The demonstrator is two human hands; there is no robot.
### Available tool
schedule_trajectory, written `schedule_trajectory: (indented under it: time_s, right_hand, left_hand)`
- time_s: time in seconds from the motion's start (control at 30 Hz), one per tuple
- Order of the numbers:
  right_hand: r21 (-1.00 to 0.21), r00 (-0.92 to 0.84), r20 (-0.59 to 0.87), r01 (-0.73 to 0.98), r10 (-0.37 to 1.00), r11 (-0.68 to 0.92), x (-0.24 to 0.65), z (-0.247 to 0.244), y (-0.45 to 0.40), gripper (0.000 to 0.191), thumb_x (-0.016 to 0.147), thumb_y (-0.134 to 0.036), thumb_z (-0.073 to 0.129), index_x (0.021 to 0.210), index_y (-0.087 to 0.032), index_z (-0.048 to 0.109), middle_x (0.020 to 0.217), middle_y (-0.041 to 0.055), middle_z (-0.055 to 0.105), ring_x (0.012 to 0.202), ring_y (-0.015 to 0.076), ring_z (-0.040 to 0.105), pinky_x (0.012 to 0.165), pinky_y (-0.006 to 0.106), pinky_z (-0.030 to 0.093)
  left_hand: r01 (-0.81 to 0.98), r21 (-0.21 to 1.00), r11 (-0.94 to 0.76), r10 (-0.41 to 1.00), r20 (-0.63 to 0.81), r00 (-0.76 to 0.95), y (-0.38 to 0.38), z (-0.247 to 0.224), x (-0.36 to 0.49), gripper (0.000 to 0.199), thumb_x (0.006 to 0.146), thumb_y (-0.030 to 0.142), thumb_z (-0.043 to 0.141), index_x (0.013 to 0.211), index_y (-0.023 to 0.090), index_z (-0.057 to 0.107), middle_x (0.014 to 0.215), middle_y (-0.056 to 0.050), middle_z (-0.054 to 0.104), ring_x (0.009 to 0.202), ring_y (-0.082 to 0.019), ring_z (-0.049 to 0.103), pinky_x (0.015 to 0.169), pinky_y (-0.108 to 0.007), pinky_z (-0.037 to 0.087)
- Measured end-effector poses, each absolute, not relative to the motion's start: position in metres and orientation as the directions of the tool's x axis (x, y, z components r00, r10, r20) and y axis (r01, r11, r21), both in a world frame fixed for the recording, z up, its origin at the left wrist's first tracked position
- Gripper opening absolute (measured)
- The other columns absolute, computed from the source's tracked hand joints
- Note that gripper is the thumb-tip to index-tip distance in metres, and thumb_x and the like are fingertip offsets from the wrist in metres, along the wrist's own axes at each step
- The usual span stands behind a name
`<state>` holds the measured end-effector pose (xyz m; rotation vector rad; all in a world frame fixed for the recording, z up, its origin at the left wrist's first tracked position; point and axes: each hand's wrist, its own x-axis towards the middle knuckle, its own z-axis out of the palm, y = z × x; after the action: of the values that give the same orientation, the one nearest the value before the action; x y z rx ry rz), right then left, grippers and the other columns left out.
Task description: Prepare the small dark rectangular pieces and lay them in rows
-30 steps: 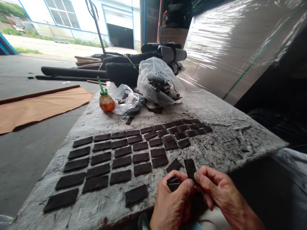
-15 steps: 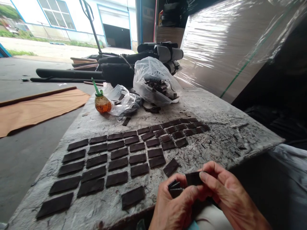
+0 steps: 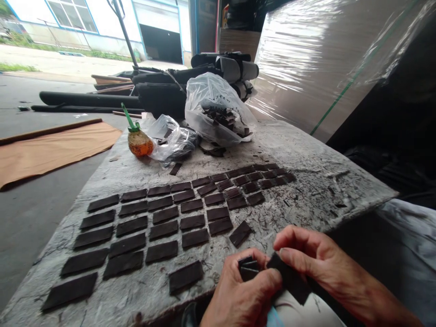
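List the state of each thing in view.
Left hand: closed around small dark pieces
Right hand: pinching one tilted dark piece
Laid-out pieces: flat, mostly in rough rows
Larger plastic bag: bulging, dark scraps inside
Smaller bag: crumpled
Bottle: green spout attached, slanting
Roller door: partly raised
Large load: film-wrapped

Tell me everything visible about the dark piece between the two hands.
The dark piece is thin, flat and roughly rectangular, near-black, perhaps fabric or leather. It is held tilted, off the table, a corner pointing down. The right hand holds its upper edge; the left hand has its thumb at its left side.
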<state>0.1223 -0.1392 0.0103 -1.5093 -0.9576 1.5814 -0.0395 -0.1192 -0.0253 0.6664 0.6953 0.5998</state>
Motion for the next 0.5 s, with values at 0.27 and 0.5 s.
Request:
schedule_trajectory:
  time_s: [0.27, 0.5]
  right_hand:
    - [-0.885, -0.132, -0.46, -0.02, 0.878, -0.466, 0.123, 0.013, -0.14, 0.031, 0.075, -0.044, 0.07, 0.08, -0.017, 0.056, 0.066, -0.0044, 0.053, 0.057, 0.0062, 0.042, 0.053, 0.018, 0.035]
    - [-0.894, -0.096, -0.441, 0.138, 0.892, -0.427, 0.121, 0.019, -0.146, 0.017, 0.08, -0.029, 0.062, 0.077, -0.017, 0.05, 0.067, -0.0043, 0.05, 0.06, 0.0085, 0.042, 0.055, 0.02, 0.035]
  left_hand:
    - [-0.117, 0.781, 0.613, 0.629, -0.393, 0.671, -0.115, -0.02, -0.049, 0.024, 0.071, 0.037, 0.069, 0.07, 0.018, 0.054, 0.045, 0.009, 0.033, 0.04, -0.006, 0.023, 0.041, -0.024, 0.013]
    - [-0.139, 0.841, 0.524, 0.708, -0.339, 0.62, -0.118, -0.021, -0.046, 0.027, 0.064, 0.041, 0.074, 0.067, 0.017, 0.062, 0.055, 0.004, 0.043, 0.051, -0.01, 0.035, 0.047, -0.023, 0.027]
